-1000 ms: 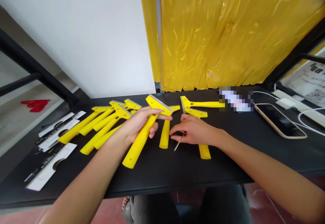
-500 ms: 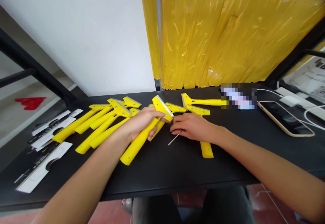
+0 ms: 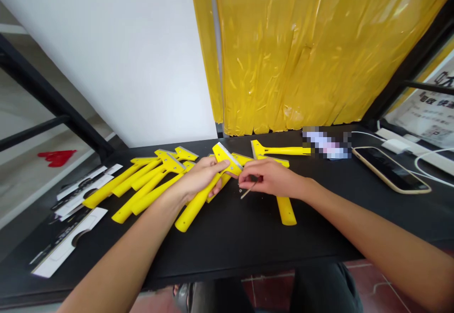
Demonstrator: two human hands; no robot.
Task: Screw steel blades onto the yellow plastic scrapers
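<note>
My left hand [image 3: 203, 180] is closed round a yellow scraper [image 3: 196, 204], its thumb on the wide head with the silvery edge. The scraper is tilted, head away from me. My right hand [image 3: 267, 176] is closed at the right corner of that head, fingers pinched; whether they touch it I cannot tell. A thin pale rod [image 3: 250, 190] sticks out below those fingers. Near it shows a tiny ring-like piece [image 3: 240, 190]. Under my right wrist lies another scraper [image 3: 286, 210], partly hidden. Several more yellow scrapers [image 3: 151, 183] lie in a group left of my left hand.
White-and-black cardboard sleeves [image 3: 71, 244] lie at the table's left. Behind my right hand rests one more scraper [image 3: 287, 151]. A phone [image 3: 390, 169], white cables and a power strip [image 3: 425, 154] are at the right. A white panel and yellow plastic sheeting [image 3: 283, 67] stand behind the black table [image 3: 227, 242].
My right hand has lifted slightly and come closer to the held scraper's head, rod still in its fingers. The tiny ring-like piece now shows. The whole view has shifted a little.
</note>
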